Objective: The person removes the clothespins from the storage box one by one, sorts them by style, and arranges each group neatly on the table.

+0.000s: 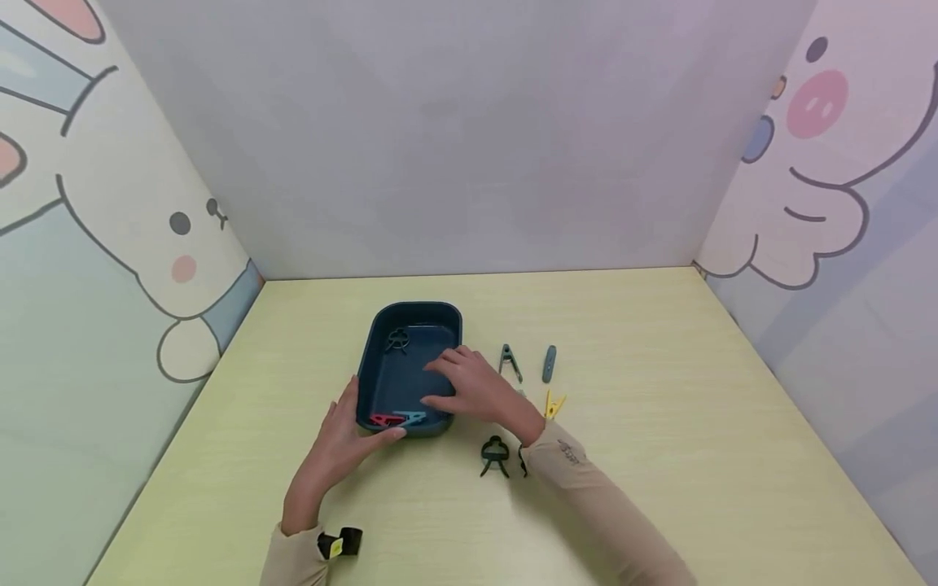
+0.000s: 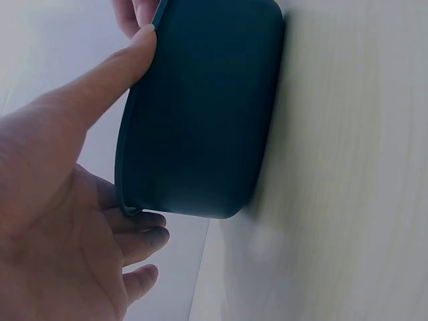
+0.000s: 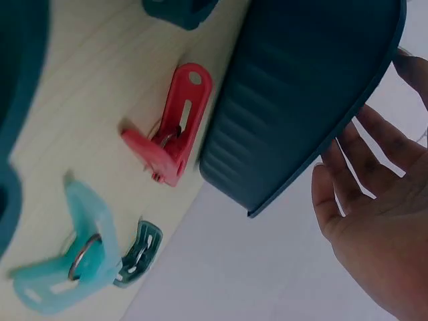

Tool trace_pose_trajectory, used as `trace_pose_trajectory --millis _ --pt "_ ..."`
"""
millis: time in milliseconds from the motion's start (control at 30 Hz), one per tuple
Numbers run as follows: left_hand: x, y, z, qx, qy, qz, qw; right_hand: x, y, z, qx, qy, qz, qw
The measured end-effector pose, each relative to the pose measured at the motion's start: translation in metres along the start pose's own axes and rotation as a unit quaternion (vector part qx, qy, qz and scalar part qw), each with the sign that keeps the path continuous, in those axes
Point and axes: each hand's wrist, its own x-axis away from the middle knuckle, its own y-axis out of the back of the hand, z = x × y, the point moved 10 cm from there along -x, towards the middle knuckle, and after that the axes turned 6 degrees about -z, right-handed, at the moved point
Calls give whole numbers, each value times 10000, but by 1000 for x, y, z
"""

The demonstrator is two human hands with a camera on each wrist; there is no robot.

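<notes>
The left hand holds the bin at its near left corner, thumb against the near rim and the other fingers along the left side. The right hand hangs over the bin's right edge, its fingers apart with nothing between them; whether they touch the rim I cannot tell.

Inside the bin, a black clip lies ahead and to the left of the right fingers. Just across the rim from the left thumb, a red clip and a blue clip lie close together.

On the bench, to the right of the right fingers, are a green clip, a grey clip and, just beyond the wrist, a yellow clip. Nearer the person than those fingers lie a second black clip and a dark clip partly hidden by the right sleeve. The right wrist view shows a second red clip low beside the bin's wall, well below the right fingers.

The likeliest trouble is the right sleeve dragging the dark or yellow clip, since the forearm passes so close over them. The right fingers could also knock the rim when drawn back; with the left hand at one corner only, the bin might pivot and its loose clips slide.
</notes>
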Motion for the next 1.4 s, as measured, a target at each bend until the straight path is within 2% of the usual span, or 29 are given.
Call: trace_pose_trajectory --millis 300,633,967,1233,1400 --pt "-1 -1 0 27 -44 -6 10000 -42 -21 -10 539 -217 307 9978" --pt "-3 -1 0 41 -173 -62 9998 -75 -41 -34 589 -983 876 9895" --pt "-2 -1 1 39 -142 -72 9999 -89 -56 -42 492 -1348 1184 9826" --pt "-1 -2 1 -4 -13 -6 10000 -93 -67 -47 332 -1651 1494 9743" --pt "-2 -2 -1 27 -76 -39 10000 -94 -71 -53 97 -1902 1482 9704"
